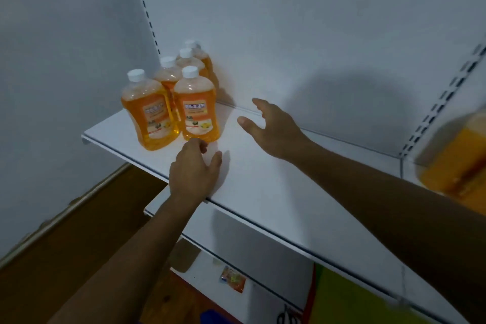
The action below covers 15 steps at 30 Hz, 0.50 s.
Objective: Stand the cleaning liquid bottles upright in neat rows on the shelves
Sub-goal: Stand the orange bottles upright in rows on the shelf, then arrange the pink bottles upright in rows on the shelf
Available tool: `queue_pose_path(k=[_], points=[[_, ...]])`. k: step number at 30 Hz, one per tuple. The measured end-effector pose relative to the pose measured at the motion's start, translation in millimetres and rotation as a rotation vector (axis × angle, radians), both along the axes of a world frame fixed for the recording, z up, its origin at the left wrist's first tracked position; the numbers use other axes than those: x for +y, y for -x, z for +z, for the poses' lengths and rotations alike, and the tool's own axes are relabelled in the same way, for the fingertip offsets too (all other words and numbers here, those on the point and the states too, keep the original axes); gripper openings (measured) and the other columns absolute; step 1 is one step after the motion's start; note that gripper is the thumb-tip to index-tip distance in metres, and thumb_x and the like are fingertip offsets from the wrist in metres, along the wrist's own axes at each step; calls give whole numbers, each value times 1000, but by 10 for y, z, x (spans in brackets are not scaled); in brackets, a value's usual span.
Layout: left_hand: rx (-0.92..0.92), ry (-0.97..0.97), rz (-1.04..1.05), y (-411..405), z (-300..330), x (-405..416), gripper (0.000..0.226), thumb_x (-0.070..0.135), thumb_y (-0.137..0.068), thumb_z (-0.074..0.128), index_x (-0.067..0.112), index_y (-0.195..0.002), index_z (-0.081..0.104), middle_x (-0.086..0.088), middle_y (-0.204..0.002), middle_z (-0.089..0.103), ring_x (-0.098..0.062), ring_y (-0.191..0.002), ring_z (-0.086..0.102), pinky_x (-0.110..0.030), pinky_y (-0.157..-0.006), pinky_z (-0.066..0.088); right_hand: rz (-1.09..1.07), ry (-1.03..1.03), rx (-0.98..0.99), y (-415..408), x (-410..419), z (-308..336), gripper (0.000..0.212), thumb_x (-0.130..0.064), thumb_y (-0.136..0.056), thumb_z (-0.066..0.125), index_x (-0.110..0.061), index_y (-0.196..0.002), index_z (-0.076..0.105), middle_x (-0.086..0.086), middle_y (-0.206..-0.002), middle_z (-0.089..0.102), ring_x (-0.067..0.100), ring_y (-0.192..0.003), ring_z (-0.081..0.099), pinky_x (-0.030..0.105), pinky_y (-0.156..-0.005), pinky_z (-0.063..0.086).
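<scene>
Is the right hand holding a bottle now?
No, the right hand is open above the shelf, apart from the bottles.

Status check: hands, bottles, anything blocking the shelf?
Left hand and right hand both open, empty. Five orange bottles upright at the shelf left end. Blurred sixth bottle at right edge. No obstructions seen.

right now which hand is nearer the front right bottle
Left. The left hand sits just below the front right bottle, fingertips at its base. The right hand hovers open to the bottle's right, clearly apart from it.
</scene>
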<state>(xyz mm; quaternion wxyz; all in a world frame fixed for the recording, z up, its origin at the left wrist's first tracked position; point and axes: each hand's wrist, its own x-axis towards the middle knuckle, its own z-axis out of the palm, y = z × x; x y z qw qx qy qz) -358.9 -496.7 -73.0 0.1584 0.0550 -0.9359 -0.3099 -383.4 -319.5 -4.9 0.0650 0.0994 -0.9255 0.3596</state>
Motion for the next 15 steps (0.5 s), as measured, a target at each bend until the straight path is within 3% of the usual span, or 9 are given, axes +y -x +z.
queue_pose_path(k=[6, 15], points=[[-46, 87, -359, -456, 143, 1071, 60, 61, -87, 48, 22, -133, 51, 1, -138, 55, -21, -122, 53, -41, -106, 42, -33, -99, 24, -807, 869, 213, 68, -54, -95, 45, -15, -149, 30, 4, -155, 33, 20, -142, 30, 35, -114, 25], [17, 82, -683, -1248, 261, 2454, 56, 51, -90, 58, 19, -136, 51, -1, -135, 58, -19, -122, 54, -39, -102, 44, -212, -140, 54, -2013, 2096, 344, 70, -55, -95, 45, -17, -150, 28, 3, -156, 30, 19, -144, 27, 36, -115, 25]])
